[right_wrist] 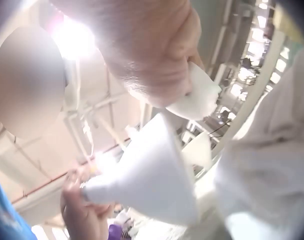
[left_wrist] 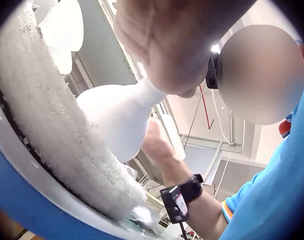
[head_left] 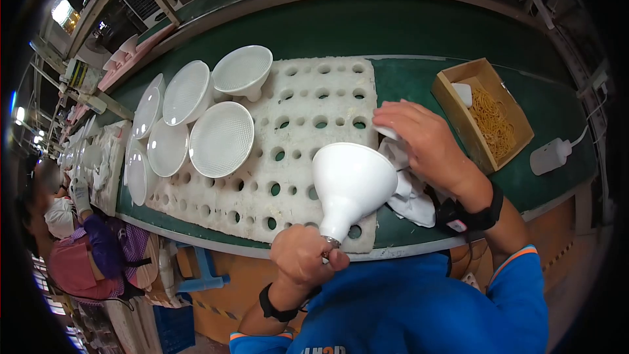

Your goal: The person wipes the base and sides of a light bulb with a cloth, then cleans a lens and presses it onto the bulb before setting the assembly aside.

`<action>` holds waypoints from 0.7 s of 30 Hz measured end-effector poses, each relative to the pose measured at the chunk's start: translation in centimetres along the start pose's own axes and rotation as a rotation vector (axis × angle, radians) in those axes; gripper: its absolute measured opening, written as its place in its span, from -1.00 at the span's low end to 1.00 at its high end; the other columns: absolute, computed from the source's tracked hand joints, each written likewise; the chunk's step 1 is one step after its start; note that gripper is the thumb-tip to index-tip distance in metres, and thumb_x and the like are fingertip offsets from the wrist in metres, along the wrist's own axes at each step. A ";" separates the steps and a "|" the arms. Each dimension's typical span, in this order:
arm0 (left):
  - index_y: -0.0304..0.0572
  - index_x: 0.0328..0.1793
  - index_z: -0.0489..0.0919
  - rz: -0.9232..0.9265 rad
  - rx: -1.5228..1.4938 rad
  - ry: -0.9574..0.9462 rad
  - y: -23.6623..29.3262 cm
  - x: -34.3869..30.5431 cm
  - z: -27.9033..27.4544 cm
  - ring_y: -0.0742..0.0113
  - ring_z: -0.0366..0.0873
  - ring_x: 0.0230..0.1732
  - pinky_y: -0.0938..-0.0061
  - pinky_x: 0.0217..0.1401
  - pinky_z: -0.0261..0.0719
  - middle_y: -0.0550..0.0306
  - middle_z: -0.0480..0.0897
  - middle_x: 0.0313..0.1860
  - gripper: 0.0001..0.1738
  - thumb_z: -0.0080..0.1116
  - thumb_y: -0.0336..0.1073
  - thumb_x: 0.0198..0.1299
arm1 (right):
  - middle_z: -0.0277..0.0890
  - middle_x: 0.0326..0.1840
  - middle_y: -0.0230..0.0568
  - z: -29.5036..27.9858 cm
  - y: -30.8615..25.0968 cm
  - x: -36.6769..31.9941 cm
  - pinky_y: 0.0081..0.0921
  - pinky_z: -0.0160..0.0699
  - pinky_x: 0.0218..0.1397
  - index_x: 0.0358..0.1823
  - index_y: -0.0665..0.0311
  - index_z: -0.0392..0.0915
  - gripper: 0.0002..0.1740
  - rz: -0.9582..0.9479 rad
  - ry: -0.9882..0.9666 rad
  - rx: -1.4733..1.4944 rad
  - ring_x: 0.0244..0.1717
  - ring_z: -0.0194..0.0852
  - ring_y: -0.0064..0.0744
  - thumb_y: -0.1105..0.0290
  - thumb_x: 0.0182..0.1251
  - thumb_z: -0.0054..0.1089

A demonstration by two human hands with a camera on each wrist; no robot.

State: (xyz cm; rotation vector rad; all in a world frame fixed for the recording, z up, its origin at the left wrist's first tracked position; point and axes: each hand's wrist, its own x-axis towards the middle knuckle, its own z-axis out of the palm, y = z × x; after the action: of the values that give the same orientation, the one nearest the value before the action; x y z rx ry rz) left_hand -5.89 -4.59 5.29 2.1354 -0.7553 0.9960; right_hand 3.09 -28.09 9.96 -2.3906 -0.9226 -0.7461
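We look steeply down from the head onto the green counter [head_left: 406, 33], while our wrist cameras peer upward from close beneath the left hand [left_wrist: 167, 45] and right hand [right_wrist: 142, 55], all sharing the white funnel-shaped plastic lamp shell [head_left: 350, 183].

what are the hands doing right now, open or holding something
Left hand: grips the white bulb by its neck.
Right hand: pinches a white cloth.

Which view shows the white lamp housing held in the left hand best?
The head view: the whole lamp housing shows, left hand holding its narrow neck over the foam tray. The left wrist view shows its flared body from below; the right wrist view shows it blurred.
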 end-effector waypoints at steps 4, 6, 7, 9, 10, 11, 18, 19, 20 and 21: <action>-0.06 -0.43 0.38 -0.047 -0.014 -0.005 0.1 0.4 0.2 0.22 0.29 -0.72 0.39 -0.69 0.23 0.16 0.36 -0.65 -0.84 0.12 -0.24 0.04 | 0.57 -0.03 0.00 -0.7 -2.1 0.0 -0.16 0.47 0.21 -0.06 0.39 0.55 -0.63 0.007 0.117 -0.001 0.09 0.53 -0.08 0.56 0.01 0.11; -0.07 -0.46 0.39 -0.063 -0.002 0.004 0.4 0.4 0.3 0.20 0.30 -0.71 0.38 -0.68 0.24 0.15 0.35 -0.66 -0.83 0.13 -0.24 0.02 | 0.56 0.00 -0.05 -0.3 -6.0 -0.5 -0.15 0.49 0.21 -0.08 0.36 0.55 -0.66 -0.208 0.039 0.197 0.07 0.55 -0.11 0.53 0.05 0.11; -0.07 -0.48 0.40 -0.064 0.004 0.009 0.4 0.5 0.4 0.19 0.30 -0.71 0.38 -0.67 0.25 0.14 0.35 -0.66 -0.83 0.14 -0.24 0.01 | 0.57 -0.02 -0.06 0.1 -6.7 -0.9 -0.16 0.49 0.21 -0.08 0.35 0.56 -0.67 -0.232 0.000 0.228 0.06 0.56 -0.12 0.51 0.05 0.11; -0.09 -0.44 0.41 -0.119 -0.008 -0.040 0.2 0.8 -0.1 0.18 0.30 -0.70 0.36 -0.66 0.27 0.14 0.36 -0.65 -0.84 0.14 -0.25 0.00 | 0.57 -0.05 -0.08 0.7 -5.7 -1.1 -0.18 0.49 0.21 -0.10 0.34 0.56 -0.68 -0.245 0.015 0.159 0.05 0.56 -0.13 0.49 0.05 0.12; -0.11 -0.42 0.41 -0.149 -0.014 -0.060 0.1 0.8 -0.3 0.17 0.30 -0.70 0.35 -0.66 0.28 0.13 0.37 -0.64 -0.83 0.15 -0.25 0.00 | 0.58 -0.06 -0.09 0.3 -3.4 -0.4 -0.19 0.49 0.21 -0.10 0.33 0.56 -0.68 -0.237 0.065 0.058 0.05 0.56 -0.13 0.49 0.04 0.12; -0.16 -0.35 0.39 -0.153 -0.040 -0.004 -0.3 0.3 0.0 0.14 0.31 -0.70 0.34 -0.64 0.29 0.10 0.39 -0.62 -0.78 0.16 -0.24 -0.01 | 0.58 -0.07 -0.09 -0.6 -1.2 0.0 -0.18 0.48 0.21 -0.11 0.34 0.56 -0.67 -0.143 0.082 -0.067 0.06 0.55 -0.12 0.51 0.03 0.13; -0.26 -0.26 0.27 -0.378 -0.026 0.049 -0.4 -0.5 0.3 0.43 0.19 -0.48 0.54 -0.39 0.26 0.11 0.33 -0.49 -0.73 -0.04 -0.20 0.10 | 0.55 0.03 0.01 -7.8 10.6 -6.0 -0.24 0.40 0.26 -0.01 0.38 0.53 -0.53 0.410 0.092 -0.389 0.15 0.45 0.01 0.78 0.00 -0.06; -0.26 -0.27 0.28 -0.369 -0.029 0.070 -0.4 -0.4 0.4 0.38 0.22 -0.52 0.51 -0.43 0.27 0.09 0.35 -0.49 -0.73 -0.01 -0.21 0.08 | 0.47 0.16 0.03 -8.9 11.2 -7.0 -0.13 0.32 0.31 0.09 0.34 0.49 -0.50 0.522 -0.009 -0.384 0.25 0.35 0.06 0.72 0.04 0.01; -0.26 -0.28 0.29 -0.359 -0.026 0.090 -0.5 -0.2 0.5 0.33 0.25 -0.55 0.47 -0.47 0.28 0.06 0.37 -0.50 -0.74 0.02 -0.23 0.06 | 0.42 0.21 0.03 -9.6 11.3 -7.9 -0.09 0.27 0.34 0.13 0.33 0.47 -0.48 0.545 -0.050 -0.453 0.29 0.29 0.09 0.70 0.04 0.05; -0.26 -0.30 0.30 -0.348 -0.015 0.109 -0.5 0.0 0.6 0.28 0.28 -0.59 0.43 -0.52 0.30 0.04 0.39 -0.51 -0.74 0.06 -0.24 0.04 | 0.38 0.26 0.02 -9.8 11.0 -8.8 -0.06 0.22 0.36 0.16 0.31 0.44 -0.45 0.566 -0.090 -0.515 0.33 0.23 0.12 0.67 0.05 0.08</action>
State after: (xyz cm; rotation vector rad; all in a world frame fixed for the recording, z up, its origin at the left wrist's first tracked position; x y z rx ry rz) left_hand -5.28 -4.71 4.83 2.0874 -0.3211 0.9048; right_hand 2.35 -45.25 9.22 -2.9399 -0.0399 -0.7076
